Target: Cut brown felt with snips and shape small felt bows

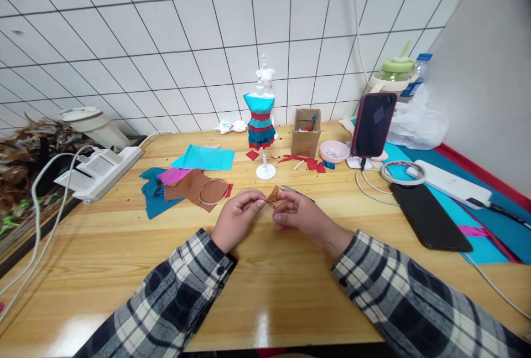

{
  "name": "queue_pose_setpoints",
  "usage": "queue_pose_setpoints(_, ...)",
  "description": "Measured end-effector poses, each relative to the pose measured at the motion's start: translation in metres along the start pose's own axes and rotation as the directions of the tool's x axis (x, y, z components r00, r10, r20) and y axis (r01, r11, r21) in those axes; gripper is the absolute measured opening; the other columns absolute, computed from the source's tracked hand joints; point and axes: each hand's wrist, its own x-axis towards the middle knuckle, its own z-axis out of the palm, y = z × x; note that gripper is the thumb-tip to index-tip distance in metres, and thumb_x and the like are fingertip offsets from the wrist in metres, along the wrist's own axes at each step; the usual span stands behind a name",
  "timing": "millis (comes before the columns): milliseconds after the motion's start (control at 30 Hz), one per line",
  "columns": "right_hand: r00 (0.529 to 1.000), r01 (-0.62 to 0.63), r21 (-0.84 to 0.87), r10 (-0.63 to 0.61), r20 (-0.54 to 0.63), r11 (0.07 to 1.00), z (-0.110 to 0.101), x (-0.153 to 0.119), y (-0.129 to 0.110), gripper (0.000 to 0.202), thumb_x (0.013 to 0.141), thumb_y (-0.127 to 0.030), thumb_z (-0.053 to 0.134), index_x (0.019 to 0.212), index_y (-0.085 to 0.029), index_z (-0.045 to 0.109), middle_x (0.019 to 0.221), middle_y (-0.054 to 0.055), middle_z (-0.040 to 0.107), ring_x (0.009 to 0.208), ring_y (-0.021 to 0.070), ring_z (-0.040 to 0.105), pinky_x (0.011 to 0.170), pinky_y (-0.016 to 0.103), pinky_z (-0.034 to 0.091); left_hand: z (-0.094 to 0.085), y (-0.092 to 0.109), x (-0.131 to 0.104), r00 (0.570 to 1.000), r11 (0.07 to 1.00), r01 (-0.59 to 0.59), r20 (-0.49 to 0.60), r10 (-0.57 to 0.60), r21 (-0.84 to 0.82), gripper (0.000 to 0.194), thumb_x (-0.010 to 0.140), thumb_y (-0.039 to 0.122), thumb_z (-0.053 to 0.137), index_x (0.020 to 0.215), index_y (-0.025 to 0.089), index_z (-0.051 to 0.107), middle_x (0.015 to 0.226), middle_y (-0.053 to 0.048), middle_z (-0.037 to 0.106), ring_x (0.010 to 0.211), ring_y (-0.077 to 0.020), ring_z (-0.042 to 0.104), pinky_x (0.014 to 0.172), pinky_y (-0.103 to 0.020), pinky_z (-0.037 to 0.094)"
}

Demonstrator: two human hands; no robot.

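Near the middle of the table, my left hand [239, 215] pinches a small folded piece of brown crepe paper [272, 195] between thumb and fingertips. From the other side, my right hand [307, 217] has its thumb and fingers closed on the same piece. Scissors [286, 188] lie just behind my right hand, partly hidden by it. Beyond my hands stands a small white dress form [264, 77], upright on a round base, wearing a layered dress [260, 120] in blue and red. To the left lies a larger brown sheet [188, 188] with a ring [213, 180] on it.
Cyan, pink and teal sheets [203, 157] lie at left, near a power strip [105, 172]. Red scraps [312, 164], a cardboard box [306, 139] and a pink bowl [334, 157] stand behind. On the right are a propped phone [373, 124], tape roll [385, 171] and black phone [431, 217].
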Motion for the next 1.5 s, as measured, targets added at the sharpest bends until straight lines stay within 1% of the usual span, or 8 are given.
queue_pose_setpoints(300, 0.994, 0.112, -0.246, -0.112, 0.014, 0.963, -0.030, 0.011, -0.012, 0.029, 0.067, -0.021, 0.073, 0.095, -0.017, 0.070, 0.080, 0.001, 0.067, 0.076, 0.0124, 0.062, 0.074, 0.027, 0.046, -0.007, 0.007, -0.003, 0.915, 0.830, -0.395, 0.247, 0.319, 0.393, 0.017, 0.089, 0.024, 0.053, 0.090, 0.022, 0.070, 0.094, -0.005, 0.068, 0.091, -0.0164, 0.063, 0.102, -0.041, 0.035)
queue_pose_setpoints(500, 0.976, 0.217, -0.509, -0.183, 0.116, 0.833, -0.037, 0.010, -0.014, 0.027, 0.073, -0.018, 0.066, 0.100, -0.018, 0.071, 0.080, 0.002, 0.069, 0.075, 0.0149, 0.063, 0.072, 0.029, 0.047, -0.007, 0.007, -0.002, 0.840, 0.675, -0.513, 0.473, 0.266, 0.531, 0.020, 0.092, 0.026, 0.048, 0.095, 0.025, 0.068, 0.098, -0.002, 0.071, 0.093, -0.0160, 0.063, 0.110, -0.047, 0.016)
queue_pose_setpoints(733, 0.819, 0.464, -0.855, -0.481, 0.314, 0.233, -0.021, -0.005, -0.022, 0.030, 0.079, -0.009, 0.058, 0.105, -0.021, 0.069, 0.083, 0.001, 0.071, 0.083, 0.0178, 0.055, 0.080, 0.032, 0.040, -0.002, 0.006, -0.002, 0.852, 0.699, -0.451, 0.501, 0.152, 0.555, 0.020, 0.091, 0.028, 0.049, 0.089, 0.023, 0.068, 0.092, -0.002, 0.070, 0.091, -0.0172, 0.062, 0.106, -0.047, 0.021)
queue_pose_setpoints(900, 0.735, 0.504, -0.863, -0.506, 0.451, -0.038, -0.005, -0.015, -0.022, 0.022, 0.088, -0.017, 0.052, 0.103, -0.020, 0.067, 0.085, 0.005, 0.068, 0.084, 0.0191, 0.051, 0.078, 0.033, 0.035, 0.004, 0.004, -0.004, 0.886, 0.714, -0.400, 0.443, 0.141, 0.574, 0.016, 0.086, 0.024, 0.053, 0.086, 0.021, 0.068, 0.080, -0.003, 0.066, 0.080, -0.0170, 0.059, 0.090, -0.038, 0.038)
queue_pose_setpoints(1067, 0.698, 0.440, -0.870, -0.524, 0.488, -0.223, 0.010, -0.025, -0.018, 0.023, 0.090, -0.016, 0.048, 0.103, -0.021, 0.065, 0.082, 0.004, 0.065, 0.084, 0.0200, 0.048, 0.076, 0.036, 0.031, 0.010, 0.004, -0.004, 0.987, 0.889, -0.034, 0.158, -0.043, 0.457, 0.014, 0.079, 0.022, 0.054, 0.073, 0.017, 0.065, 0.071, -0.003, 0.064, 0.068, -0.0160, 0.057, 0.063, -0.027, 0.042)
queue_pose_setpoints(1167, 0.672, 0.395, -0.870, -0.552, 0.493, -0.296, 0.017, -0.030, -0.018, 0.024, 0.093, -0.017, 0.044, 0.103, -0.021, 0.065, 0.082, 0.005, 0.066, 0.081, 0.0201, 0.047, 0.072, 0.037, 0.030, 0.010, 0.005, -0.003, 0.976, 0.970, 0.203, 0.048, -0.211, 0.133, 0.013, 0.076, 0.027, 0.059, 0.074, 0.015, 0.065, 0.074, -0.003, 0.066, 0.071, -0.0162, 0.059, 0.068, -0.028, 0.045)
queue_pose_setpoints(1333, 0.668, 0.401, -0.905, -0.630, 0.396, -0.143, 0.019, -0.033, -0.016, 0.023, 0.094, -0.020, 0.045, 0.104, -0.021, 0.065, 0.086, 0.005, 0.069, 0.082, 0.0198, 0.053, 0.076, 0.036, 0.033, 0.008, 0.000, -0.003, 0.931, 0.845, 0.365, 0.130, -0.342, -0.390, 0.021, 0.075, 0.035, 0.067, 0.079, 0.014, 0.064, 0.078, -0.003, 0.067, 0.073, -0.0147, 0.060, 0.074, -0.028, 0.047)
queue_pose_setpoints(1500, 0.822, 0.378, -0.709, -0.568, -0.040, 0.596, 0.016, -0.023, -0.013, 0.009, 0.084, -0.026, 0.061, 0.091, -0.022, 0.062, 0.085, 0.003, 0.070, 0.079, 0.0174, 0.061, 0.072, 0.031, 0.043, 0.004, -0.004, -0.004, 0.968, 0.895, 0.251, 0.086, -0.236, -0.368, 0.025, 0.080, 0.039, 0.064, 0.086, 0.015, 0.062, 0.081, -0.003, 0.065, 0.076, -0.0152, 0.059, 0.076, -0.029, 0.047)
